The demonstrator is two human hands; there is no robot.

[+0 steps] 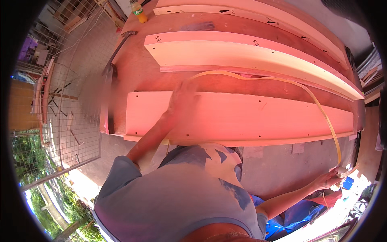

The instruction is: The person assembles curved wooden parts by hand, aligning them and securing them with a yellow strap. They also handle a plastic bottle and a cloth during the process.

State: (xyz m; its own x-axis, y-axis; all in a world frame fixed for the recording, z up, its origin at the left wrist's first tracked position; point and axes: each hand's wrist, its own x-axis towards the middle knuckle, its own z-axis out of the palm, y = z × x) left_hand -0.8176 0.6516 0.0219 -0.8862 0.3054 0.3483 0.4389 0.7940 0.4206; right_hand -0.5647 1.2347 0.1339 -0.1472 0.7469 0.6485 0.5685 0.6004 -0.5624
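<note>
A flat board (234,117) with small drilled holes lies along the near edge of the reddish table (137,78). Over it is my left hand (183,101), its fingers smeared by motion. A thin, flexible yellowish strip (278,79) starts beside those fingers, arches across the table and bends down past its right end. At the lower right, my right hand (327,180) is closed on the strip, close to what look like further loops of it. Whether my left fingers pinch the strip's end is lost in the blur.
Behind the flat board stand a longer board (242,52) on edge and another drilled board (258,15). A dark hooked metal tool (121,44) rests at the table's left edge. A bottle of yellow drink (139,12) stands far left. Wire mesh (76,121) borders the left; blue sheeting (294,220) lies lower right.
</note>
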